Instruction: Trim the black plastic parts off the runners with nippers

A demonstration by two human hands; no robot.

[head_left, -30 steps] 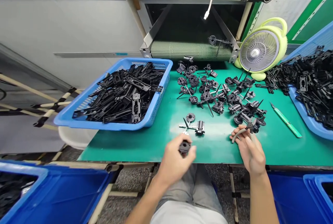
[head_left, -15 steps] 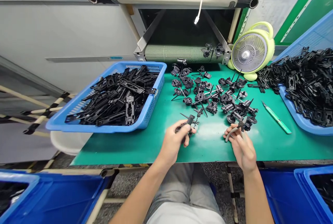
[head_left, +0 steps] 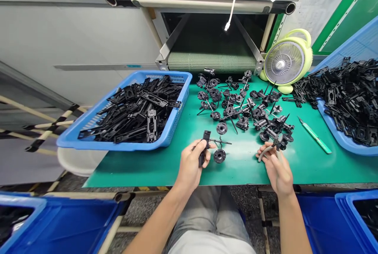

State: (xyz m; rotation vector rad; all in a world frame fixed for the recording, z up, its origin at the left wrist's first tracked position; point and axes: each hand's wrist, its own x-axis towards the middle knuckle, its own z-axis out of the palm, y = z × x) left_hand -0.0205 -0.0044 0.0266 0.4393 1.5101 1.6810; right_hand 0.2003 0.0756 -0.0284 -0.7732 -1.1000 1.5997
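My left hand (head_left: 189,165) is closed around a black plastic part (head_left: 206,137), held just above the table's front. Beside its fingers is a black moulded piece with thin rods and a round disc (head_left: 219,156); I cannot tell whether it is joined to the held part. My right hand (head_left: 280,173) grips nippers with pale grey handles (head_left: 265,152), their dark jaws pointing away from me. Beyond both hands lies a loose pile of black moulded parts (head_left: 230,111) with discs and spikes.
A blue basket (head_left: 171,128) of flat black parts stands left, another blue basket (head_left: 339,138) right. A green cutter knife (head_left: 314,135) lies on the green table (head_left: 141,167). Behind are a yellow-green fan (head_left: 285,63) and a conveyor belt (head_left: 211,62); a white cable (head_left: 233,6) hangs above.
My left hand has shifted slightly left, and the black part in it has turned more upright. Dark parts at the belt's edge have come down onto the table. My right hand still grips the nippers.
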